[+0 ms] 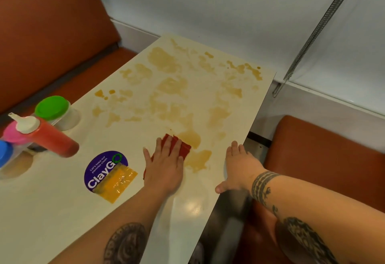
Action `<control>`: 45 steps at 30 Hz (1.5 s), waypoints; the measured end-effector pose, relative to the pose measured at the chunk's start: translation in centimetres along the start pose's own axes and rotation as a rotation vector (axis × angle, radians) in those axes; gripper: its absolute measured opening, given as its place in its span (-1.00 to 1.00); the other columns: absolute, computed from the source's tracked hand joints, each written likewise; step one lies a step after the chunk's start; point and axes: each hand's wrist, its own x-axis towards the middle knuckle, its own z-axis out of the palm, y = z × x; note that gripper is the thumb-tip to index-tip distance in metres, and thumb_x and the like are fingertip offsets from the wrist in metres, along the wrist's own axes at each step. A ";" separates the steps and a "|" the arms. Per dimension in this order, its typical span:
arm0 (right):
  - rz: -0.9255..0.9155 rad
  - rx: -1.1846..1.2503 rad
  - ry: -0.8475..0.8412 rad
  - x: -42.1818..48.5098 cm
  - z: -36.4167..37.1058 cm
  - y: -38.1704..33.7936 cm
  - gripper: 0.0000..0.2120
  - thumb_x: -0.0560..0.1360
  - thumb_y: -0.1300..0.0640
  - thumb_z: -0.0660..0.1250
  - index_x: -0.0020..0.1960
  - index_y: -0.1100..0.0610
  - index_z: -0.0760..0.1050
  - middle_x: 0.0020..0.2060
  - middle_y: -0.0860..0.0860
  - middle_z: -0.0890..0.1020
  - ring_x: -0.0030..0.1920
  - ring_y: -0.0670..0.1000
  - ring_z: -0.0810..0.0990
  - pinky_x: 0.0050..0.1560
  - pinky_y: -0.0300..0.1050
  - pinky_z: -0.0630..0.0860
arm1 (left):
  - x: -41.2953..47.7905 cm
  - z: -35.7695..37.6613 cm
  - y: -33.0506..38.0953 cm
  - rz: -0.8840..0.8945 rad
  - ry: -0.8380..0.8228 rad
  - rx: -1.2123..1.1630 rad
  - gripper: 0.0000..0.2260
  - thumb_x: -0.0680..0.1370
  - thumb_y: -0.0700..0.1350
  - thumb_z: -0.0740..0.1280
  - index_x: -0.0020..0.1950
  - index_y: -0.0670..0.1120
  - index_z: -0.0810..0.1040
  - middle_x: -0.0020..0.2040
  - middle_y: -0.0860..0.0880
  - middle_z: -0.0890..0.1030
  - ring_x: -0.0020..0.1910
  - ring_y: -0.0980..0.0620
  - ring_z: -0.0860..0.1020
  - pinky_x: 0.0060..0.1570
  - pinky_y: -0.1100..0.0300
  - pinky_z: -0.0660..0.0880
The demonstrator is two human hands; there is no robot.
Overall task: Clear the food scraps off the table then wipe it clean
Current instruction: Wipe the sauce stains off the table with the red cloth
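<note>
The left hand (164, 163) lies flat, fingers straight and slightly spread, pressing down on a folded red cloth (184, 146) on the cream bench (62, 201). The cloth's far edge shows past the fingertips and touches a tan puddle. The right hand (239, 165) also lies flat with fingers extended, palm down at the bench's right edge and holding nothing. Brownish-yellow sauce smears (166, 61) cover most of the far half of the bench, in blotches from the cloth up to the far corner. Just left of the left hand is a round purple "ClayGo" sticker (98, 172), partly covered by a crinkled yellow plastic film (118, 182). At the bench's left edge stand a red squeeze bottle (52, 136) with a white nozzle, a clear container with a green lid (52, 107), a pink lid (11, 132) and a blue lid (5, 151). Orange booth seats (323, 149) flank the bench, and a bead chain (312, 34) hangs by the wall.
</note>
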 end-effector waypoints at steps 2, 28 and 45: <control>-0.004 -0.010 0.000 0.0 -0.2 -0.1 0.35 0.30 -0.51 0.39 0.62 0.28 -0.28 0.61 0.25 -0.23 0.63 0.25 -0.12 0.61 0.15 0.05 | 2.3 -0.5 -0.3 -0.039 0.008 -0.019 -0.47 0.69 0.10 -0.11 0.67 0.11 -0.08 0.68 0.04 -0.10 0.64 -0.10 -0.21 0.52 -0.34 -0.25; 0.013 0.003 0.000 -0.2 0.0 0.0 0.35 0.29 -0.49 0.41 0.62 0.26 -0.27 0.62 0.22 -0.22 0.63 0.24 -0.11 0.57 0.17 0.16 | 5.3 0.1 7.5 0.029 -0.137 -0.072 -0.44 0.68 0.10 -0.10 0.67 0.07 -0.15 0.67 -0.04 -0.19 0.62 -0.19 -0.30 0.46 -0.39 -0.35; -0.306 0.086 0.232 3.2 0.3 -3.6 -0.23 0.61 -0.38 -0.01 0.63 -0.12 -0.31 0.61 0.01 -0.31 0.61 0.15 -0.32 0.60 0.20 -0.20 | 3.8 -2.4 -5.9 -0.283 -0.232 0.034 -0.29 0.56 0.45 -0.22 0.57 0.19 -0.45 0.57 0.00 -0.50 0.55 -0.21 -0.45 0.44 -0.42 -0.37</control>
